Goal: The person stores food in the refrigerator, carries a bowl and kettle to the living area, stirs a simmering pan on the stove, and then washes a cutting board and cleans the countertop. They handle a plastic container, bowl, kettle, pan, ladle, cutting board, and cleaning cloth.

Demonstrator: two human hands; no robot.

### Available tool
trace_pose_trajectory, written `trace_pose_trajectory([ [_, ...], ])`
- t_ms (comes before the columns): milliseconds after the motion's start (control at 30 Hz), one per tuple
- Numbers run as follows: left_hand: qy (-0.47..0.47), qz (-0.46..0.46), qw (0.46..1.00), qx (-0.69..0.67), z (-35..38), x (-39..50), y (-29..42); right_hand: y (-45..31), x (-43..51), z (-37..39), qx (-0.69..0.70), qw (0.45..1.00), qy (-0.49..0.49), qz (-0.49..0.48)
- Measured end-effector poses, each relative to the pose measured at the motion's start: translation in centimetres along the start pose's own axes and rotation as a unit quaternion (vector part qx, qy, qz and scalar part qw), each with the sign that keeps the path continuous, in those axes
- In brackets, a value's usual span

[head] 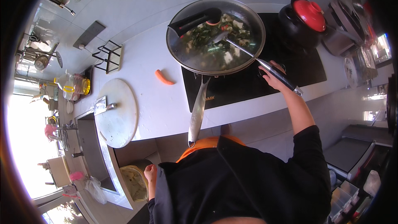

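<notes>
A wide metal pan with a long steel handle [197,113] stands on the black hob. Its domed glass lid [194,57] has a black handle [194,21]. Through the glass I see dark leafy greens and white chunks [228,56]. A metal spatula [275,73] slants across the pan's right rim; whether its head lies under the lid is unclear. My right hand [275,79] is beneath the spatula's black grip, over the hob, its fingers partly hidden. Low beside my body, above a lined bin [133,183], my left hand [150,172] hangs curled with nothing visible in it.
On the counter lie a carrot piece [164,77] and a round cutting board [122,124] bearing a cleaver [104,105]. A black pot with a red lid [308,14] stands right of the pan. The sink [94,149] is at left, near an oil bottle [77,85].
</notes>
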State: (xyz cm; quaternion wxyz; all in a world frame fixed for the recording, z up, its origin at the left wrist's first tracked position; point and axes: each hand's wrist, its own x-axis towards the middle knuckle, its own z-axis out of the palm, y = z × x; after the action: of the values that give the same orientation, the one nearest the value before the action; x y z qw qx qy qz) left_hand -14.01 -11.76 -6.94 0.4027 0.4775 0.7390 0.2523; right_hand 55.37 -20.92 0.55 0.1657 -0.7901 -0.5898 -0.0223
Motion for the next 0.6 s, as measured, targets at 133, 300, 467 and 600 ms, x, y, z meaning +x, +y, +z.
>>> trace_pose_trajectory([
  [133,-0.03,-0.042,0.998,-0.031,1.1,-0.1,2.1,0.2,-0.2,-0.5,0.019,0.999,0.016,-0.022],
  [300,-0.001,-0.018,1.0,-0.001,1.4,0.7,0.3,-0.6,0.8,-0.8,0.022,0.999,-0.011,0.021],
  [467,0.02,-0.017,0.996,0.085,0.7,0.8,-1.2,-0.2,2.0,1.0,-0.06,0.991,-0.073,0.098],
  [600,0.067,-0.061,0.985,0.15,0.2,1.9,-3.9,0.9,2.5,3.2,-0.002,0.972,-0.113,0.205],
])
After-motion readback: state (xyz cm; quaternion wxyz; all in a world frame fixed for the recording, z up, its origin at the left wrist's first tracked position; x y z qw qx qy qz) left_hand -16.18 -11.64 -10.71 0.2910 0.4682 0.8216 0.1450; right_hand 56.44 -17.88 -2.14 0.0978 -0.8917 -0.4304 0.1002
